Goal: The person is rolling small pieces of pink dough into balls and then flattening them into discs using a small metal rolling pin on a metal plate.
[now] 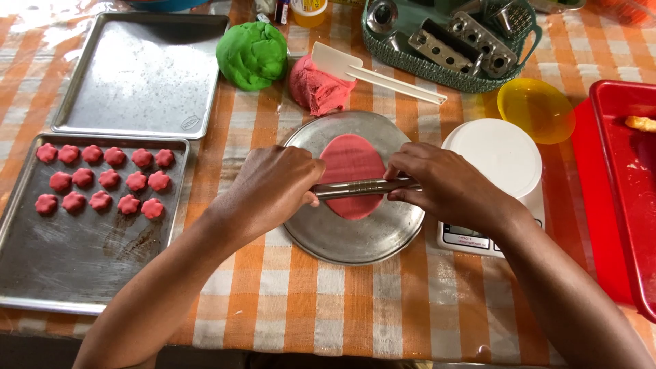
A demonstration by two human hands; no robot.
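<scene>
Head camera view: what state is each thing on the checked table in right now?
Thin metal rolling rod: held by left hand and right hand, lying across the dough.
Flat pink dough sheet: rolled out on round metal plate.
Near baking tray: partly filled with pink flower-shaped pieces.
Far baking tray: bare.
Green dough ball: unrolled.

An orange-and-white checked tablecloth [321, 307] fills the frame; at centre a grey metal plate [355, 236] carries flat pink dough [352, 160] under a silver rolling pin [362, 186]. Upper centre sit a green dough ball [252, 55] and a pink lump [316, 87]. At right are a yellow bowl [536, 109] and a red tray [625, 184]; pink flower shapes [102, 181] dot the grey baking tray [75, 266] at left.
</scene>
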